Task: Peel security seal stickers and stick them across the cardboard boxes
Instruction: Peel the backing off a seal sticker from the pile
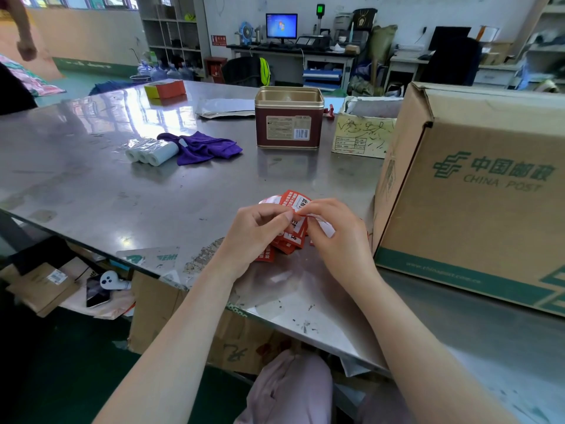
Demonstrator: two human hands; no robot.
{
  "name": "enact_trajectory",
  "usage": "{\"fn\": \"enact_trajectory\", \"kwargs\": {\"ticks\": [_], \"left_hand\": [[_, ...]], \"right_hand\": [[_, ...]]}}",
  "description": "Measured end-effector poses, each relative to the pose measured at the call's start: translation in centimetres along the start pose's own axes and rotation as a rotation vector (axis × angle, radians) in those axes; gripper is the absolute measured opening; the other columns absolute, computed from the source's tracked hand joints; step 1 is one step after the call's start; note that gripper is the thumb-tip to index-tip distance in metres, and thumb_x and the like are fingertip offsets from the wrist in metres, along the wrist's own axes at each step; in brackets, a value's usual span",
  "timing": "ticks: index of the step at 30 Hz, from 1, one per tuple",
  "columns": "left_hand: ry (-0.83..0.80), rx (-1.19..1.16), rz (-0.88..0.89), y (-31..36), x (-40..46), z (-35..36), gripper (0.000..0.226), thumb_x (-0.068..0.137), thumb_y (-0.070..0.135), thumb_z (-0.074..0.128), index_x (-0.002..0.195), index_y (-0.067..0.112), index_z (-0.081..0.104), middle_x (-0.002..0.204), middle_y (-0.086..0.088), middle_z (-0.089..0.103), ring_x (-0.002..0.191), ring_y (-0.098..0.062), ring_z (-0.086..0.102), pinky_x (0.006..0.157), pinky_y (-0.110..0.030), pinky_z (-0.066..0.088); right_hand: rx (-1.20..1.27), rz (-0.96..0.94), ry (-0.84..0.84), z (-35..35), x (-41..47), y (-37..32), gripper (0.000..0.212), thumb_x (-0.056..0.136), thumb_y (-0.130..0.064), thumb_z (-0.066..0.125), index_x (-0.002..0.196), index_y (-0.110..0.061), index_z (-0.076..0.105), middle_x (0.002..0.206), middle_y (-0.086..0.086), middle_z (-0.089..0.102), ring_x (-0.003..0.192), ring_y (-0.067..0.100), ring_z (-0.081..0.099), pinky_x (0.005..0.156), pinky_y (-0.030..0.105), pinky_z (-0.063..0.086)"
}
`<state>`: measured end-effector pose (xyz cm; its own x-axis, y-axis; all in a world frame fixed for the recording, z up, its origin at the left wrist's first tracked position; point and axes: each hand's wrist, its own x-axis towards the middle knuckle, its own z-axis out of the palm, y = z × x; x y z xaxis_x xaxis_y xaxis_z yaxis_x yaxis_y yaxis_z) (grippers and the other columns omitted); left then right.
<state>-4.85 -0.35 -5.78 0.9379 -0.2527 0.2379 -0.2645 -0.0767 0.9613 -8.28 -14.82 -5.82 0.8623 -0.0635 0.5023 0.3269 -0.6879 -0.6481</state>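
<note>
Pinching red seal stickers [292, 237] together, both hands [256, 234] hover over a scuffed steel table [91, 185] in a cluttered mailroom.

Your two arms are bare all the way up, with no sleeves, no watch and no rings. Your left hand [255, 232] and right hand [339, 237] wear no gloves. Your nails are short and plain. Down by your lap you wear soft pale pink-grey cloth [290, 390].
</note>
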Motion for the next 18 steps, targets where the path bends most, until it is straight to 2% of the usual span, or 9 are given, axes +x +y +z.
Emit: {"fn": "enact_trajectory", "kwargs": {"ticks": [10,18], "left_hand": [[0.007,-0.036,0.001,-0.08,0.03,0.09,0.017,0.09,0.011,0.059,0.081,0.016,0.072,0.064,0.007,0.069,0.065,-0.006,0.066,0.062,-0.017,0.052],[-0.007,-0.036,0.021,-0.1,-0.03,0.05,0.017,0.09,0.008,0.059,0.083,0.015,0.071,0.065,0.008,0.069,0.064,-0.005,0.066,0.06,-0.015,0.05]], "right_hand": [[0.025,-0.033,0.04,0.18,0.06,0.41,0.021,0.086,-0.003,0.057,0.098,-0.013,0.071,0.104,0.001,0.065,0.102,0.015,0.056,0.087,0.029,0.048],[0.038,0.0,0.012,0.0,0.04,0.09,0.02,0.087,-0.004,0.057,0.098,-0.013,0.07,0.102,0.0,0.065,0.096,0.007,0.053,0.081,0.008,0.038]]}}
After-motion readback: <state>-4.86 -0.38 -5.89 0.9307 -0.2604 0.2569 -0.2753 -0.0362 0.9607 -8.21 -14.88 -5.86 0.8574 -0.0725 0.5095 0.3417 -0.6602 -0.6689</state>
